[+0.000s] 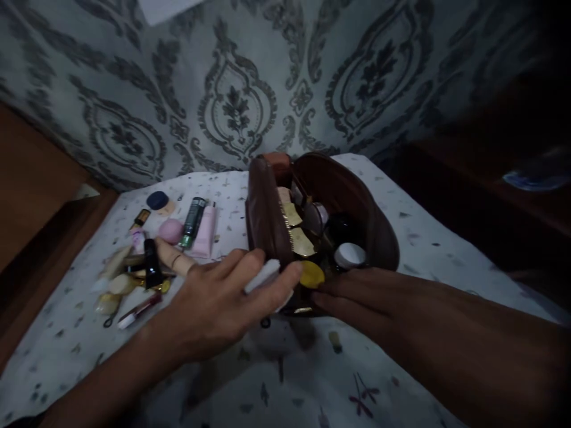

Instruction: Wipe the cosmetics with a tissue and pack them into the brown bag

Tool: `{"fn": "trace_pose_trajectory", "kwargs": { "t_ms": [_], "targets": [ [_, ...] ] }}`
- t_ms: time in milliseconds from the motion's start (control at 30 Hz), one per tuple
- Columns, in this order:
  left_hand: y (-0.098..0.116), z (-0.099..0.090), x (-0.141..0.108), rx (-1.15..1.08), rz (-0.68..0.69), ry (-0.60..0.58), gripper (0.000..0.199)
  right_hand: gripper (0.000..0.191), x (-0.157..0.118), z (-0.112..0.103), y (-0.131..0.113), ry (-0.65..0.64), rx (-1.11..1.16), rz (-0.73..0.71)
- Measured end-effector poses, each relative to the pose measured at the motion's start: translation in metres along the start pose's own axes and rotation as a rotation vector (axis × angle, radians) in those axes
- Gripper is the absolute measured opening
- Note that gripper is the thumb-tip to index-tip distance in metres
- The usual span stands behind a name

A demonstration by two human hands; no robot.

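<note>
A brown zip-up bag [270, 217] stands with its top spread wide, jars and gold-lidded containers inside. My left hand [223, 297] is at its front left corner, fingers curled around a small white object [264, 276] whose kind I cannot make out. My right hand [361, 294] reaches over the front edge from the right, its fingers stretched out and close together. Their tips are beside a yellow lid [312, 274]; whether they touch it I cannot tell. Just behind them is a jar with a white lid [350, 255].
Left of the bag, cosmetics lie on the patterned white cloth [263, 392]: a pink tube [206, 232], a green tube [193, 223], a pink round item [171, 230], a black tube [152, 264] and several smaller pieces. A patterned wall [236, 113] rises behind.
</note>
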State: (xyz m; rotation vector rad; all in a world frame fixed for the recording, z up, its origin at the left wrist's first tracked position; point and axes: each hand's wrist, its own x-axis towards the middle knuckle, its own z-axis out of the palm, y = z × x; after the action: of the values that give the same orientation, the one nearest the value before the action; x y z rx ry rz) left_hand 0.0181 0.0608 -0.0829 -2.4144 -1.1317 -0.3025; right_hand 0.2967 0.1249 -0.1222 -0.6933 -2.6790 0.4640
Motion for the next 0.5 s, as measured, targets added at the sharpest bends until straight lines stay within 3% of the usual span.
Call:
{"fn": "trace_pose_trajectory", "kwargs": {
  "t_ms": [133,267,400,500],
  "targets": [
    [0.016,-0.003,-0.023,0.032,-0.082,0.056,0.051,0.062,0.007,-0.001,0.006,0.064,-0.149,-0.167],
    [0.029,-0.008,-0.054,-0.008,-0.092,0.026,0.036,0.074,0.008,0.0,-0.003,0.209,-0.292,-0.207],
    [0.038,-0.012,-0.087,-0.015,-0.16,-0.126,0.03,0.07,-0.001,-0.006,-0.021,0.212,-0.316,-0.174],
    [0.04,-0.011,-0.109,-0.039,-0.228,-0.267,0.033,0.055,-0.001,-0.009,-0.042,0.151,-0.204,-0.108]
  ]
}}
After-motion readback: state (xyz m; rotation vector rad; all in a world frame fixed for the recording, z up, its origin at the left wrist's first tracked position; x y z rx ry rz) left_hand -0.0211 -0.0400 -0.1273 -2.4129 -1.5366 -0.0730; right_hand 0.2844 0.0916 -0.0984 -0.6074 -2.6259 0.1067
